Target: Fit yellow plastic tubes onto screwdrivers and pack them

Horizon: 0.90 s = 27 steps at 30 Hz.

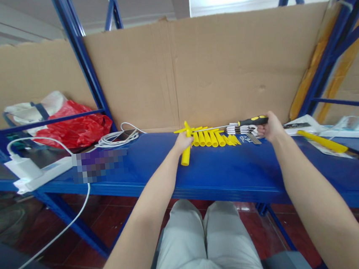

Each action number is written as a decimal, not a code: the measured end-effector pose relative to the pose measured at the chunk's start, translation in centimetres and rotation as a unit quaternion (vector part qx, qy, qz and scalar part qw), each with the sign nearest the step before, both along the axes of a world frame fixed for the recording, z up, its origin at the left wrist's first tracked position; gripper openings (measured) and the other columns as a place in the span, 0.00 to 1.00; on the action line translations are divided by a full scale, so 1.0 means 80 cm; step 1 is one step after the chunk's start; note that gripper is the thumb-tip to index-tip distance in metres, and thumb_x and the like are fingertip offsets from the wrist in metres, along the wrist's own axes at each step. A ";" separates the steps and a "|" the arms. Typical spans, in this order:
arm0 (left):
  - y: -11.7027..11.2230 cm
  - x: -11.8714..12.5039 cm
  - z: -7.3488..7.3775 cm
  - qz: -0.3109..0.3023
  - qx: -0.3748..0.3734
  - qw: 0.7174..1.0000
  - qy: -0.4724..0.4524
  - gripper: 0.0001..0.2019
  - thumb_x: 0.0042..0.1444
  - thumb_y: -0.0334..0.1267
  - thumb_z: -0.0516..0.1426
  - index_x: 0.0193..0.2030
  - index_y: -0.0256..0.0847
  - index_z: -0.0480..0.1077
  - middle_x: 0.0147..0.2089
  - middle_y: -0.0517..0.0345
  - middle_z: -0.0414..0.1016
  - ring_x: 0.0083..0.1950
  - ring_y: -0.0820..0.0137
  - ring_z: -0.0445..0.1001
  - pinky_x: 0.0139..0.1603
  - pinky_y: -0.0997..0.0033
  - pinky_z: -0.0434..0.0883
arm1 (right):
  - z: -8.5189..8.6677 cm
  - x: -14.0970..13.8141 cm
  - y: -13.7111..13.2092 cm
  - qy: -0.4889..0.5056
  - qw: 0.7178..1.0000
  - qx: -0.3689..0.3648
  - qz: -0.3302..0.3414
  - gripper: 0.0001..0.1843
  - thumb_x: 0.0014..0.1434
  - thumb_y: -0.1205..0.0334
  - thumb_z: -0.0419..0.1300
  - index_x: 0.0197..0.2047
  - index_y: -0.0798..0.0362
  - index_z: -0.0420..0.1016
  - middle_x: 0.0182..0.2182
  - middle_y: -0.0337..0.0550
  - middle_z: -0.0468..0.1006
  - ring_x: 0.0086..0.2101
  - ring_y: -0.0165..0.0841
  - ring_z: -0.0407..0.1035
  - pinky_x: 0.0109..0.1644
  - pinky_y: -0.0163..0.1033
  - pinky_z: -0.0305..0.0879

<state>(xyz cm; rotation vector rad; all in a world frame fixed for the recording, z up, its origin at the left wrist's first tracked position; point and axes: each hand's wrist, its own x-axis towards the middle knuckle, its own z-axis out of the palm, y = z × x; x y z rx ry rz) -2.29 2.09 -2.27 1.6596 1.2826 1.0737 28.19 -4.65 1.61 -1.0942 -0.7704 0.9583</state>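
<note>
My left hand [183, 141] is closed around a yellow plastic tube [186, 155] that stands tilted on the blue shelf [221, 172]. My right hand [270, 128] grips a screwdriver [248, 122] by its black and yellow handle; its thin shaft runs left toward the tube's top. Between the hands lies a row of several yellow tubes [213, 139]. Small white and grey parts [245, 130] lie under the screwdriver.
A cardboard sheet [211, 68] backs the shelf. To the left are coiled white cables [116, 138], a red bag [74, 127] and a white power strip with charger [33, 169]. At right lie a long yellow piece [323, 142] and plastic packets [350, 128]. Blue rack posts [79, 55] stand around.
</note>
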 end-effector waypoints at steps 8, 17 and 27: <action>-0.004 0.000 0.002 0.009 0.014 0.999 0.027 0.11 0.47 0.21 0.52 0.36 0.34 0.71 0.15 0.67 0.63 0.18 0.74 0.66 0.25 0.76 0.68 | 0.014 -0.018 -0.013 0.045 0.997 -0.015 -0.053 0.09 0.60 0.61 0.48 0.28 0.51 0.61 0.20 0.40 0.64 0.17 0.28 0.54 0.16 0.33 0.52; -0.004 0.000 0.002 0.008 0.019 0.999 0.028 0.11 0.47 0.21 0.52 0.35 0.34 0.71 0.15 0.67 0.63 0.17 0.74 0.65 0.24 0.77 0.66 | 0.012 -0.015 -0.010 0.085 0.996 0.021 -0.035 0.07 0.48 0.71 0.51 0.25 0.50 0.57 0.18 0.39 0.62 0.16 0.27 0.49 0.17 0.32 0.51; -0.004 0.001 0.001 0.005 0.018 1.000 0.021 0.09 0.47 0.20 0.52 0.29 0.37 0.68 0.15 0.67 0.62 0.17 0.75 0.64 0.23 0.77 0.66 | 0.011 -0.015 0.000 0.083 0.992 0.056 -0.079 0.08 0.60 0.64 0.54 0.28 0.52 0.66 0.21 0.39 0.66 0.19 0.26 0.57 0.18 0.30 0.59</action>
